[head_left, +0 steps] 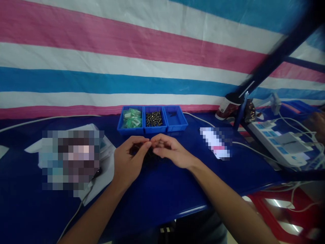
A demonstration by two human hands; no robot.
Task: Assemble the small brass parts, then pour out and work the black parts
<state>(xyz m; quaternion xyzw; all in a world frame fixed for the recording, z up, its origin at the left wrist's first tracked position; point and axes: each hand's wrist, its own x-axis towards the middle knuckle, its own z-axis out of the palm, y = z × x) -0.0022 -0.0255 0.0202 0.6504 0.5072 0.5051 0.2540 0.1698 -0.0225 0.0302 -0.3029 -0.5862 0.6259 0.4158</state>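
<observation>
Two hands in my view, fingertips meeting on one small dark part [148, 145]; mostly hidden in the pinch and too small for me to name; it looks thin, long axis roughly left-right across the view; which end leads, I cannot tell. It sits just above a dark heap [152, 158] of small bits on the blue table [162, 200], in front of the person.

Left hand [129, 161] nearly closed, fingers curled in on the part; right hand [172, 150] likewise, fingers bunched, its tips touching the left hand's; both appear to have hold of it, though the contact itself is hidden from me. To do this well, I'd keep the pinch at the fingertips and low over the heap, so a slip lands there.

Farther out, three blue plastic bins in a row: left bin [130, 118] with green bagged items, middle bin [154, 118] with small metal fasteners, right bin [175, 118] with a dark scrap; white paper [108, 159] to the left, partly pixelated; power strip [276, 142] at right, with white cables; paper cup [227, 106] beyond it; another person's hand [315, 123] at the right edge; striped tarp [127, 57] behind everything.
</observation>
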